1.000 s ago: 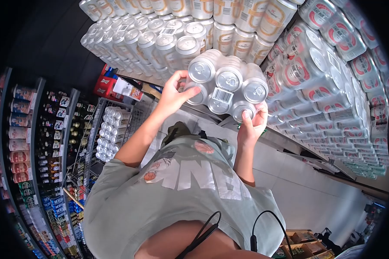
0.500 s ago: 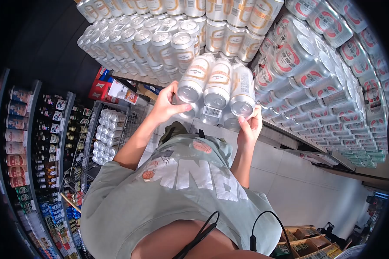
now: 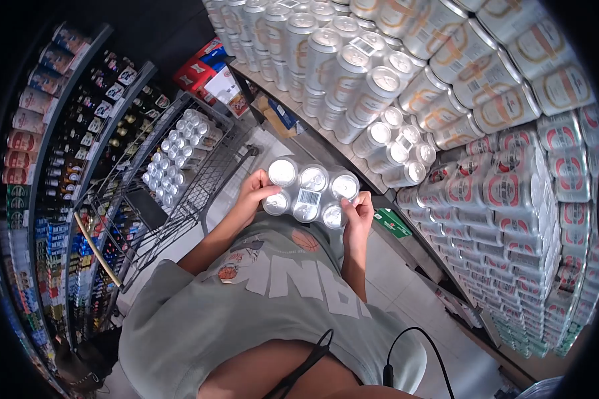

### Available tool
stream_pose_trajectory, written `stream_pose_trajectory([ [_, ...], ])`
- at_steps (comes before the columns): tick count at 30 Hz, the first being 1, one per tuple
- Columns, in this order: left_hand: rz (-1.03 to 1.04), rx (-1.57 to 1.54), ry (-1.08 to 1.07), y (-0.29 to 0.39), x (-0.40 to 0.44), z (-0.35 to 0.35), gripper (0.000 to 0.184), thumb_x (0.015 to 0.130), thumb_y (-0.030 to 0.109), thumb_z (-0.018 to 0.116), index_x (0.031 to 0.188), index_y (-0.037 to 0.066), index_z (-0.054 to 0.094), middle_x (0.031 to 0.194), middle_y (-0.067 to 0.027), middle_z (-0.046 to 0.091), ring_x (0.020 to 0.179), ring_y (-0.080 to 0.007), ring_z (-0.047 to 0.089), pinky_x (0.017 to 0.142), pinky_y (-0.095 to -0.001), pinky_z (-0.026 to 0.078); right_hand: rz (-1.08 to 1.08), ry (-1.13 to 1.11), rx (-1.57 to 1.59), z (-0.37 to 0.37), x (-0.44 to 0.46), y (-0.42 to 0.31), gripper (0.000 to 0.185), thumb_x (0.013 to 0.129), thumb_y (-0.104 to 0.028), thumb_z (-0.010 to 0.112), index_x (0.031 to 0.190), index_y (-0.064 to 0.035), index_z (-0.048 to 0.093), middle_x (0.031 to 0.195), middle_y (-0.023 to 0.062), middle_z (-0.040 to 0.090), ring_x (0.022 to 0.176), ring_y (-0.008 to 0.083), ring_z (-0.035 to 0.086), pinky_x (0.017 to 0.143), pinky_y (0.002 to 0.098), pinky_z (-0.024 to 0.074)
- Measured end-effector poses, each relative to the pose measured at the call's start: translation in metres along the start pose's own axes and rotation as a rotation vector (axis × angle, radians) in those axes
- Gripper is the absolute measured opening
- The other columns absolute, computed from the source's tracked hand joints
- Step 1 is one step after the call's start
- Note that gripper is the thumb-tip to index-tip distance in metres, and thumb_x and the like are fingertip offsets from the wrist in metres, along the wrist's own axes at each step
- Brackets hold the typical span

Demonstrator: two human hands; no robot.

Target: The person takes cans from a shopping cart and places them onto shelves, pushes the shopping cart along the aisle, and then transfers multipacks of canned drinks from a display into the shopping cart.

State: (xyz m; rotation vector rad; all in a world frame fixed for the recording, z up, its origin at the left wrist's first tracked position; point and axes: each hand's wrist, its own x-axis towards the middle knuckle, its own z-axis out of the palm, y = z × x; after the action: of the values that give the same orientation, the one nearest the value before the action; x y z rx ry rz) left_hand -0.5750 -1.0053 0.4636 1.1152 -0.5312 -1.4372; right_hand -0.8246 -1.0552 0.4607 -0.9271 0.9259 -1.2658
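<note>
A shrink-wrapped pack of beer cans [image 3: 313, 178] is held upright in front of my chest, its silver lids facing up and a barcode label across the middle. My left hand [image 3: 254, 194] grips its left end, thumb on top near a lid. On the right end, my right hand [image 3: 357, 211] is closed round the pack with the thumb over the rim. The undersides of the cans are hidden. Just beyond, another wrapped can pack [image 3: 396, 147] sits at the shelf's edge, close to the stacked white and gold cans [image 3: 353, 63].
To the left stands a wire shopping cart [image 3: 199, 179] with several can packs [image 3: 178, 156] inside. Shelves of bottles and cans [image 3: 80, 153] line the far left. Red-and-silver can stacks [image 3: 506, 193] rise on the right. A green box [image 3: 393, 223] lies below the shelf edge.
Both hands have drawn the pack away from the shelf toward my body and tipped it lids-up. My view has turned left, bringing the cart further into sight.
</note>
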Motion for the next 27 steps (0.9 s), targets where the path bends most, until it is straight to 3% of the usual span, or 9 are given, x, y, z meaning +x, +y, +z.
stream_pose_trajectory([
  [6,0.004,-0.168,0.249,0.012,-0.018,-0.07,0.025,0.086,0.002,0.063,0.077,0.012,0.042,0.077,0.0024,0.052,0.071,-0.0056,0.05,0.064,-0.0211,0.04,0.146,-0.198,-0.185,0.059,0.036,0.048,0.026,0.084,0.001,0.069,0.079,-0.0106,0.046,0.083,-0.0045,0.04,0.074,0.0053,0.041,0.072,0.0213,0.0362],
  [8,0.02,-0.219,0.311,0.014,-0.025,-0.1,0.024,0.087,0.002,0.062,0.077,0.012,0.042,0.076,0.0026,0.052,0.071,-0.0054,0.05,0.063,-0.021,0.04,0.193,-0.285,-0.338,0.089,0.044,0.061,0.031,0.08,0.001,0.074,0.073,-0.0078,0.045,0.086,-0.0029,0.036,0.07,0.0053,0.036,0.066,0.0208,0.0322],
  [14,0.126,-0.316,0.523,0.034,-0.044,-0.203,0.025,0.086,0.002,0.063,0.077,0.012,0.042,0.075,0.0038,0.048,0.072,-0.0063,0.047,0.067,-0.0203,0.036,0.352,-0.518,-0.392,0.217,0.075,0.099,0.023,0.083,0.003,0.07,0.078,-0.0074,0.051,0.087,-0.0029,0.04,0.075,0.0058,0.043,0.069,0.0218,0.0354],
  [17,0.221,0.089,0.618,0.041,-0.053,-0.262,0.026,0.08,0.005,0.071,0.076,0.009,0.045,0.081,0.0013,0.046,0.078,-0.0083,0.043,0.07,-0.0237,0.035,0.503,-0.636,-0.294,0.287,0.087,0.117,0.014,0.086,-0.002,0.068,0.087,-0.0068,0.054,0.091,-0.0028,0.043,0.087,0.0081,0.047,0.081,0.0237,0.037],
  [20,0.301,0.248,0.682,0.052,-0.052,-0.313,0.027,0.079,0.006,0.073,0.075,0.007,0.046,0.082,0.0003,0.044,0.081,-0.0087,0.044,0.071,-0.0245,0.036,0.603,-0.69,-0.323,0.333,0.103,0.16,0.013,0.085,-0.003,0.068,0.089,-0.0064,0.056,0.092,-0.0019,0.047,0.089,0.0091,0.049,0.084,0.0249,0.0375],
  [24,0.148,0.069,0.721,0.042,-0.042,-0.37,0.027,0.083,0.007,0.072,0.079,0.007,0.046,0.087,0.0003,0.043,0.078,-0.0092,0.048,0.069,-0.0256,0.04,0.709,-0.746,-0.52,0.39,0.116,0.203,0.017,0.083,-0.002,0.069,0.097,-0.0046,0.06,0.097,0.0019,0.054,0.092,0.0116,0.051,0.086,0.0263,0.0387],
  [27,0.119,0.066,0.745,0.014,-0.028,-0.41,0.027,0.084,0.007,0.072,0.08,0.007,0.046,0.091,-0.0008,0.045,0.075,-0.0082,0.049,0.068,-0.0249,0.043,0.804,-0.697,-0.648,0.418,0.125,0.241,0.015,0.083,-0.011,0.069,0.096,-0.0067,0.064,0.096,0.0008,0.06,0.094,0.012,0.054,0.086,0.0269,0.0381],
])
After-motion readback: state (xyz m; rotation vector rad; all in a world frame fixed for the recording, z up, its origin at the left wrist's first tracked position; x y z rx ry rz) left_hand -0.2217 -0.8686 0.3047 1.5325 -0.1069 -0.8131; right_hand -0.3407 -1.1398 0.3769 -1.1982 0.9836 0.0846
